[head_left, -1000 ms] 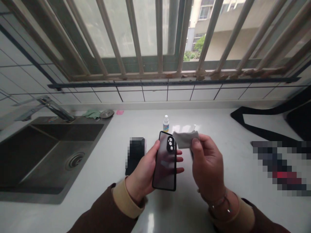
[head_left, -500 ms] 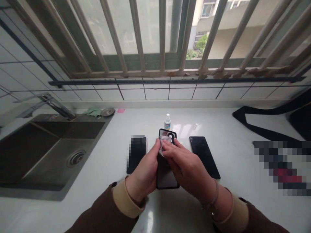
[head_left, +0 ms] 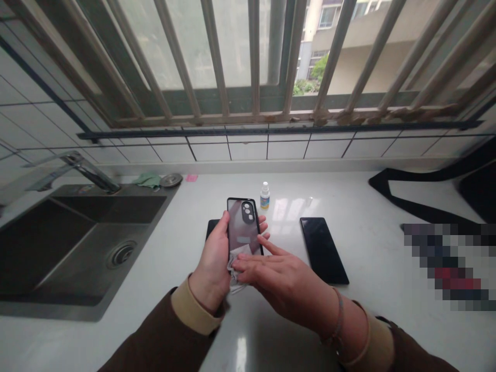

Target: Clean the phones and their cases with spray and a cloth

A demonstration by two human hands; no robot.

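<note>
My left hand [head_left: 214, 258] is closed round a phone case [head_left: 241, 219], translucent with a black rim and camera cut-outs; whether a phone sits inside I cannot tell. Its thumb lies along the left edge and its fingertips show past the right edge. With my right hand [head_left: 279, 274] I press a crumpled light-grey cloth [head_left: 239, 263] against the lower end of the case. Behind my left hand a black phone [head_left: 212, 226] is mostly hidden on the counter. Right of my hands lies another black phone [head_left: 324, 250], flat, screen side up.
A small white-capped bottle [head_left: 265, 195] stands beyond my hands on the white counter [head_left: 174, 258]. To the left is a dark sink [head_left: 89, 248] with a faucet [head_left: 89, 173], a green cloth [head_left: 148, 180] and a metal strainer [head_left: 171, 180]. A black strap [head_left: 387, 194] lies on the right.
The case has moved left and tilts differently, now covering much of the left phone. My right hand and the cloth have slid from the camera end down to the lower end.
</note>
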